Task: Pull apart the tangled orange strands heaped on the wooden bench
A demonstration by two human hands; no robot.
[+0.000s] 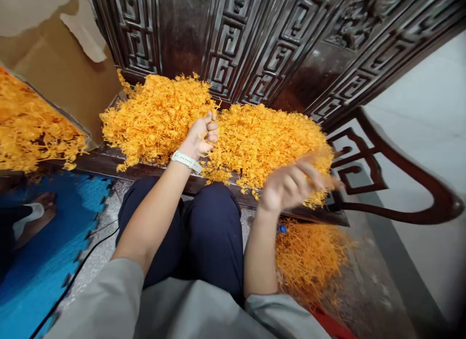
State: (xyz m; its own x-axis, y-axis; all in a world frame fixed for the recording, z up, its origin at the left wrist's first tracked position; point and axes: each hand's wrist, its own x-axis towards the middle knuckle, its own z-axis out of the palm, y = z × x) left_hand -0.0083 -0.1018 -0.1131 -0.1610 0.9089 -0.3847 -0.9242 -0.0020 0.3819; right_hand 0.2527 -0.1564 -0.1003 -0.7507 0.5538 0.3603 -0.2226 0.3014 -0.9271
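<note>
My left hand (206, 135), with a pale watch band (186, 161) at the wrist, is closed in front of the gap between two heaps. Thin bits of an orange branching piece show at its fingertips, much like the pieces in the heaps. The left heap of orange branching pieces (156, 115) rises behind and beside that hand. My right hand (291, 183) passes over the front right of the right heap of orange branching pieces (269, 140). Motion smears its fingers, so I cannot make out whether anything is in them.
Both heaps lie on a dark wooden bench (145, 171) with a carved back (182, 33) and a curved armrest (407, 164). At left is a cardboard box (65, 62) beside more orange pieces (32, 125). Orange strands (313, 261) lie on the floor. Another person's foot (40, 212) is on the blue mat (54, 251).
</note>
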